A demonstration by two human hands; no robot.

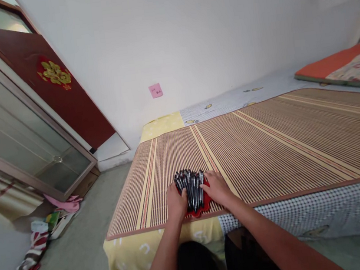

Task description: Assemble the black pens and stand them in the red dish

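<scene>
Many dark pens (190,188), silver-tipped, lie bunched in a fan on a red pouch (198,209) near the front edge of a striped bamboo mat (266,146) on the bed. 2 hands flank them: left hand (176,204) & right hand (217,188), fingers loose, pressed vs the bundle's sides, not clenched.

Home bedroom: bed (153,131) with bamboo mat (266,142), glass-door wardrobe (20,141) (clothes heaped on floor).
</scene>
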